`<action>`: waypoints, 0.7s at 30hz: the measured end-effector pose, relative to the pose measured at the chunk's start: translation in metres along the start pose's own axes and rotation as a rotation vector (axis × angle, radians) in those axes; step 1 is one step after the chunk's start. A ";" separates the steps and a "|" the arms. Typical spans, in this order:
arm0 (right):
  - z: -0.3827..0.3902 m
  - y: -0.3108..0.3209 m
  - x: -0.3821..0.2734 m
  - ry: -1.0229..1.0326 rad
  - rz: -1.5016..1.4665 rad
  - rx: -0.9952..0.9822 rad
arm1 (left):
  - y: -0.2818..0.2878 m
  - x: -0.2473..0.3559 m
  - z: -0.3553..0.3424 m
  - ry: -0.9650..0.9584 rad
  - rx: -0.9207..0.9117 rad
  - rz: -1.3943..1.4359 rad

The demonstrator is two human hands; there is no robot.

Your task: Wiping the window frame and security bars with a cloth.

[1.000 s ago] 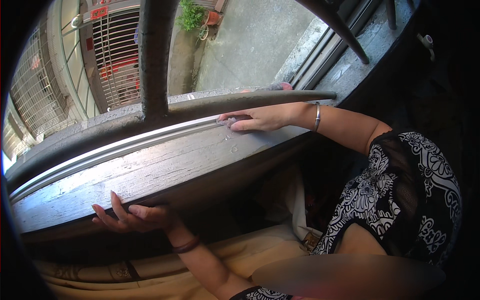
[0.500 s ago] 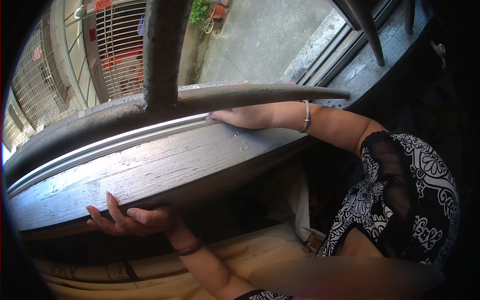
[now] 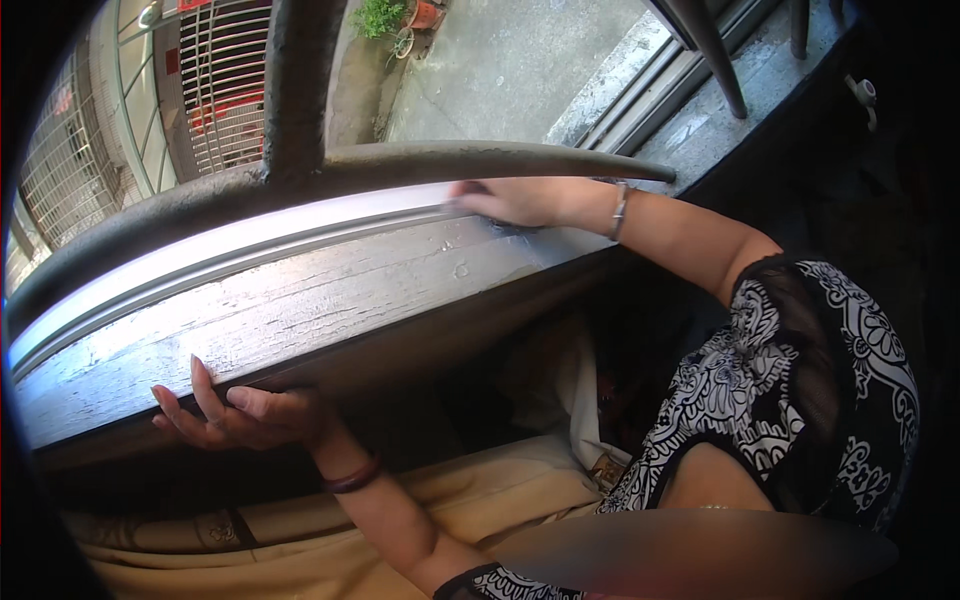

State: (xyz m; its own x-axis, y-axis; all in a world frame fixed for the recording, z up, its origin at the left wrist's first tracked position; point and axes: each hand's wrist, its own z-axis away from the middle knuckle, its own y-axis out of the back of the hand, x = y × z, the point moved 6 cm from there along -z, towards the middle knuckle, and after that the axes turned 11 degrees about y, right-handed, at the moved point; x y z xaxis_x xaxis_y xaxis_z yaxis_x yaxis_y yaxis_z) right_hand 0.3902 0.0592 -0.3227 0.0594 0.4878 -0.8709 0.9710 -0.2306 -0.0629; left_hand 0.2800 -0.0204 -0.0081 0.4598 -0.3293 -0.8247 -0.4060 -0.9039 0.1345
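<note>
My left hand (image 3: 238, 415) is palm up beside the near edge of the pale, weathered board (image 3: 300, 320) of a windowsill. Its fingers are spread and hold nothing. A dark red bangle (image 3: 352, 478) circles that wrist. My right hand (image 3: 515, 203) reaches over the far side of the sill, by the metal window track (image 3: 270, 238) and just below a curved metal bar (image 3: 450, 158). Motion smears its fingers, so I cannot tell whether they grip anything. A silver bracelet (image 3: 619, 210) is on that wrist.
An upright bar (image 3: 297, 90) joins the curved one, between me and the outdoors. Beyond are a concrete yard (image 3: 510, 70), a potted plant (image 3: 380, 17) and a barred grille (image 3: 225, 95). Tan cloth (image 3: 480, 480) hangs below the sill. More bars (image 3: 705, 50) stand at the upper right.
The view has shifted, and a bright white strip beyond the track shows wider. My right hand has moved a little along the far side of the sill. My left hand keeps its pose.
</note>
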 end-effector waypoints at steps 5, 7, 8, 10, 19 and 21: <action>0.036 0.010 0.036 -0.050 0.061 -0.054 | -0.001 -0.005 0.001 0.099 0.024 0.057; 0.043 0.006 0.041 0.012 0.045 0.020 | -0.001 0.000 0.002 0.062 0.010 0.048; 0.044 0.006 0.042 0.016 0.106 0.052 | -0.003 0.003 0.003 0.018 0.006 0.037; 0.040 0.003 0.038 -0.004 0.089 0.049 | -0.007 -0.005 0.006 0.062 0.016 0.058; -0.017 -0.004 -0.027 0.130 -0.002 -0.039 | -0.003 -0.007 0.009 0.042 0.018 0.019; 0.007 0.002 -0.001 0.088 0.064 -0.013 | -0.001 -0.007 0.005 -0.016 0.034 0.018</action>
State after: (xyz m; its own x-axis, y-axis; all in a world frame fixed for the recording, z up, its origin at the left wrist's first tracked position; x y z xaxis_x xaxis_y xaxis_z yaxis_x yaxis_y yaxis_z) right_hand 0.3907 0.0524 -0.3248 0.1407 0.5447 -0.8267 0.9675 -0.2527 -0.0019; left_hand 0.2734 -0.0160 -0.0053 0.4398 -0.3412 -0.8308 -0.4407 -0.8880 0.1314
